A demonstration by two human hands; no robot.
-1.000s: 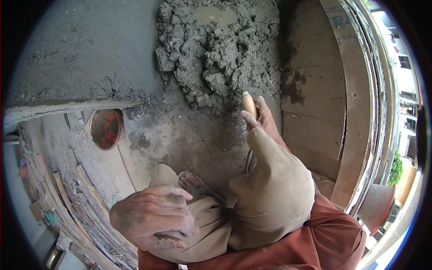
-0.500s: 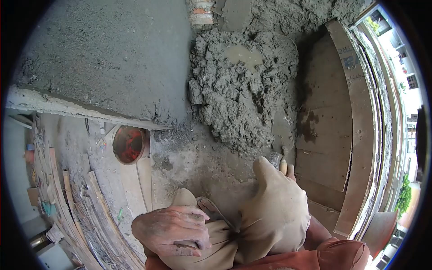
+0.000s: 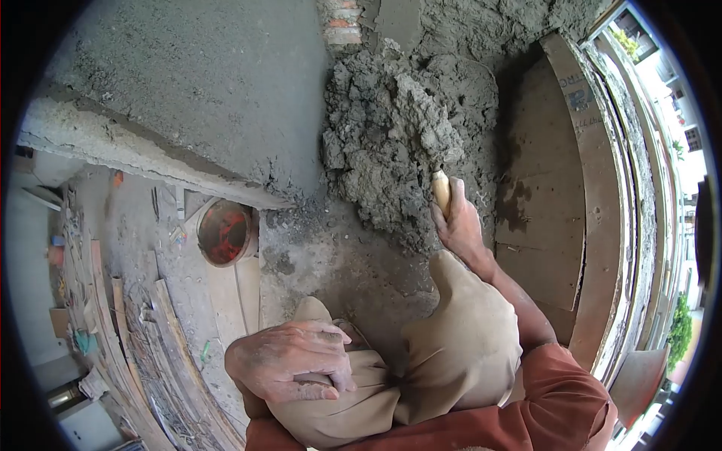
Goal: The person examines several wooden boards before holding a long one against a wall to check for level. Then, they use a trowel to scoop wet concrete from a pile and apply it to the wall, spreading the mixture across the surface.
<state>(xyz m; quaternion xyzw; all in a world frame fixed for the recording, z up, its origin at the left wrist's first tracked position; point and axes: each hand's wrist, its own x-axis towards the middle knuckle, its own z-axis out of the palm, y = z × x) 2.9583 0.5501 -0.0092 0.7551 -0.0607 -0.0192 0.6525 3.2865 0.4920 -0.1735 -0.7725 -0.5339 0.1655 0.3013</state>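
My right hand (image 3: pixel 460 223) is wrapped round the wooden handle of a trowel (image 3: pixel 441 193). The trowel's blade is hidden under a load of wet grey mortar (image 3: pixel 421 120), part of a rough heap on the floor. The puddle that lay on top of the heap no longer shows. My left hand (image 3: pixel 297 361) rests on my left knee (image 3: pixel 331 406), fingers loosely bent over the trouser cloth and holding nothing.
At left rises a grey mortar-coated slab (image 3: pixel 188 98) with a rough edge. Below it sit a round bucket (image 3: pixel 224 233) with reddish insides and several wooden strips (image 3: pixel 113 323). Stained boards (image 3: pixel 541 195) stand along the right, and bare brick (image 3: pixel 344 22) shows at the top.
My right hand has come out from behind my right knee and moved forward with the trowel, into the heap. Mortar there has been lifted and turned over. My left hand stays on the knee.
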